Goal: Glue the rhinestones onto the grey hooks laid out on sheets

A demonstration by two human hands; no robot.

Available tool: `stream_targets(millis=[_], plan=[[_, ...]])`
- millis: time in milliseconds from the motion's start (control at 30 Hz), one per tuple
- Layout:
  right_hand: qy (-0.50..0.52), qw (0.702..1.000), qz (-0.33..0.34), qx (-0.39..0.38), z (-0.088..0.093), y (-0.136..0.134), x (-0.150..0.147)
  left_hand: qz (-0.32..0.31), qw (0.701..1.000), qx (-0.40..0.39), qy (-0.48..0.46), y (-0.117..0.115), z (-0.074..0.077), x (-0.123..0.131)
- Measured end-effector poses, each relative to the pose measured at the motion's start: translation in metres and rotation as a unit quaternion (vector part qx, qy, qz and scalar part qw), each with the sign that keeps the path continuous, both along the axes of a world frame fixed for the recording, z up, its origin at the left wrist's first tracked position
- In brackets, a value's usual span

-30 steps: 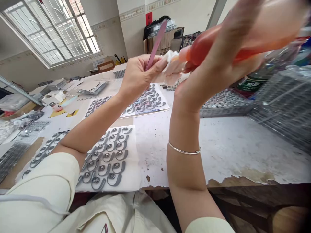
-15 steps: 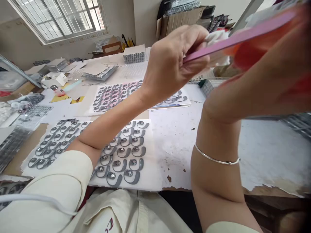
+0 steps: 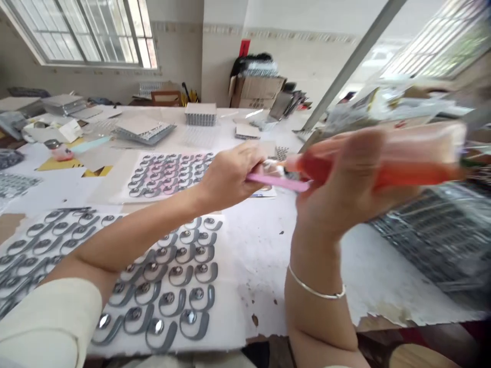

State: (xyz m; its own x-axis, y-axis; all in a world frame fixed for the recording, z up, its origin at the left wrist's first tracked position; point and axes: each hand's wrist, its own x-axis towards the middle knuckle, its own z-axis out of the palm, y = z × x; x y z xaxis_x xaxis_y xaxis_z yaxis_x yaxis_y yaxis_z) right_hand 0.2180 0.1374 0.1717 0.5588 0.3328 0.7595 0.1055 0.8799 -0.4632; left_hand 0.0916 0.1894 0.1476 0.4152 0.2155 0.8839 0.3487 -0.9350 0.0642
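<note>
Two hands: left hand [image 3: 230, 176] pinching a pink file [image 3: 278, 181] and white tissue [image 3: 271, 166] at the tip of an orange bottle [image 3: 422, 174], right hand [image 3: 345, 179] wrapped round the bottle. Grey metal hooks [image 3: 164, 291] lie beneath the left forearm [image 3: 134, 235].

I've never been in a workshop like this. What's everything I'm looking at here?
grey hook-shaped pieces with shiny studs: dozens, grey and silver, in rows on white sheets
orange-red bottle: one, blurred, in right hand
pink nail file: one, pink, between the hands
white cloth: one, white, at the bottle's tip
wire rack: one, grey, blurred, right
cardboard box: one, brown, far wall
windows: two, white-framed, left and right
left hand: one, on the file
right hand: one, around the bottle
bangle: one, silver, right wrist
</note>
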Motion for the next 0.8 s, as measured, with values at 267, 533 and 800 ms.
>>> stream_targets(millis=[267, 533, 800], plan=[[-0.029, 0.998, -0.063, -0.005, -0.002, 0.002, 0.003, 0.057, 0.995, -0.014, -0.084, -0.011, 0.011, 0.012], [0.003, 0.994, -0.09, 0.064, 0.014, -0.023, 0.024, 0.158, 0.947, -0.265, -0.088, 0.011, 0.003, -0.008], [0.044, 0.996, -0.06, -0.051, 0.023, -0.027, 0.046, 0.003, 0.842, -0.539, -0.013, 0.016, -0.031, 0.019]])
